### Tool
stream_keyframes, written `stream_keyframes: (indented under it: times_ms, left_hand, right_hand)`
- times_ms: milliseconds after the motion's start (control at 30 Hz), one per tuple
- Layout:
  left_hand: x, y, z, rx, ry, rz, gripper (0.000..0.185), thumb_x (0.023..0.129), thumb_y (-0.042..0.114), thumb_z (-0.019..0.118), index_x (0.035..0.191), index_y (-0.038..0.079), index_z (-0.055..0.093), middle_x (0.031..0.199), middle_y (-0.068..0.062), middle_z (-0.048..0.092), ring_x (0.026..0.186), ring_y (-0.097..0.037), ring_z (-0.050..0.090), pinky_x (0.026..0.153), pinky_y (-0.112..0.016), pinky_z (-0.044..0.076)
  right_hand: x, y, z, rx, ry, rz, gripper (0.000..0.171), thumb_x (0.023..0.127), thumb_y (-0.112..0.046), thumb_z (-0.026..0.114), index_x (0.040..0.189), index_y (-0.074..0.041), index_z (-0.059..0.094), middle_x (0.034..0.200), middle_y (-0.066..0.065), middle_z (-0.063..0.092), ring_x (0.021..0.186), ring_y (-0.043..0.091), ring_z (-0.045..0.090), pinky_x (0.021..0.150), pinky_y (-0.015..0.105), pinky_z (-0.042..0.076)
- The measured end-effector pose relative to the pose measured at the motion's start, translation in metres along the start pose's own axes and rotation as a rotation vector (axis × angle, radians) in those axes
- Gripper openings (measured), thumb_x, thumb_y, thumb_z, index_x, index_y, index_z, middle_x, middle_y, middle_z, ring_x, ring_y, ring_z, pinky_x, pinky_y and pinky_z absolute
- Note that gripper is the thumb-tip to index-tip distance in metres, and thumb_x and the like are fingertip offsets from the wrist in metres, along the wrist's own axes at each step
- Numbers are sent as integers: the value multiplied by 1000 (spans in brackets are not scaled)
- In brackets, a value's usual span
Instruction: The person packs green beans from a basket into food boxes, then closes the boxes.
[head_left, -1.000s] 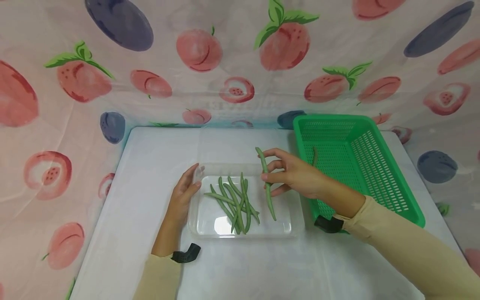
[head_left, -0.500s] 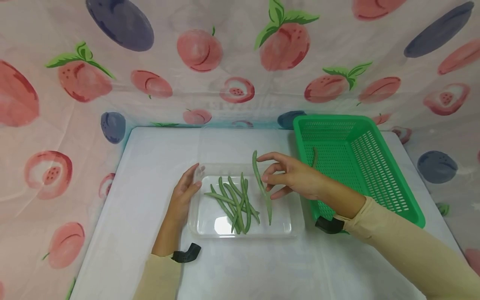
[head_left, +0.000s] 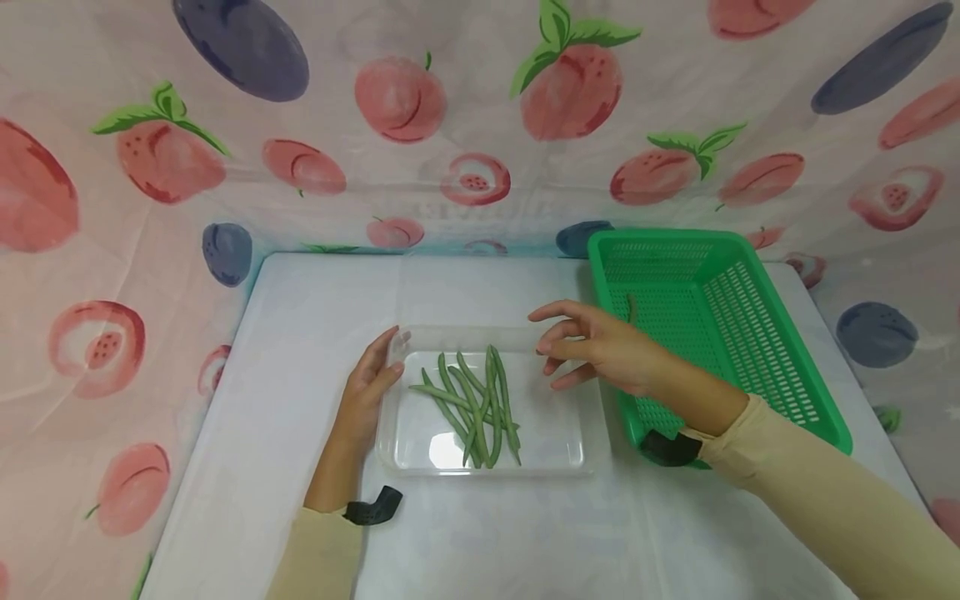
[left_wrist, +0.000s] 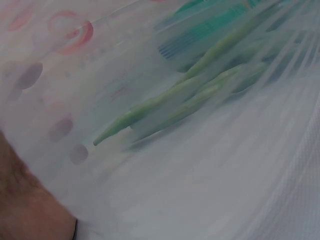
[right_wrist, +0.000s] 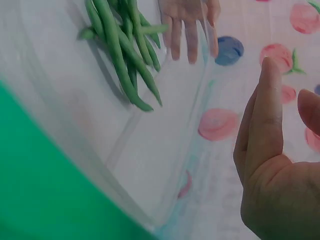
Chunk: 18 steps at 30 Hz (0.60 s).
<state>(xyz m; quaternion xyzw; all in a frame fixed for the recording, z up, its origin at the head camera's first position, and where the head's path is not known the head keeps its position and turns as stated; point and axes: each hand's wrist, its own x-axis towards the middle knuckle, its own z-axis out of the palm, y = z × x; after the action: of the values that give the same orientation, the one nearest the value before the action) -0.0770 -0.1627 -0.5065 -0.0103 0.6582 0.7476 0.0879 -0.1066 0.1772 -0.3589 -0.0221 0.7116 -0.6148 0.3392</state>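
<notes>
Clear tray point(head_left: 570, 454) holding green beans point(head_left: 476, 404); green basket point(head_left: 750, 275), one bean point(head_left: 631, 309)

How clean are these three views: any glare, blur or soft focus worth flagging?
Head view: evenly lit and sharp, with one bright glare patch on the floor of the clear tray beside the green beans. Left wrist view: milky and blurred, shot through the tray wall, beans smeared. Right wrist view: right hand close and soft; green basket a featureless blur.

No legible text — none anywhere.
</notes>
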Motion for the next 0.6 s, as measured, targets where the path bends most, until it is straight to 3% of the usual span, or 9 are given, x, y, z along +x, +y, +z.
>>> stream_keyframes:
  times_ms: [333, 600]
  left_hand:
    - [0, 1, 1, 17, 3, 4, 55, 104, 21, 56, 156, 26, 41, 164, 10, 36, 153, -16, 33, 121, -50, 35]
    - [-1, 1, 1, 20, 4, 2, 55, 104, 19, 56, 156, 27, 40, 164, 11, 38, 152, -13, 33, 122, -48, 34]
  right_hand:
    - [-14, -6, -43, 102, 93, -85, 43, 100, -12, 65, 141, -11, 49, 94, 0, 70, 87, 18, 71, 82, 44, 64]
    - [-21, -3, -86, 189, 123, -172, 30, 104, -11, 58, 134, -10, 55, 103, 3, 70, 88, 18, 72, 83, 39, 64]
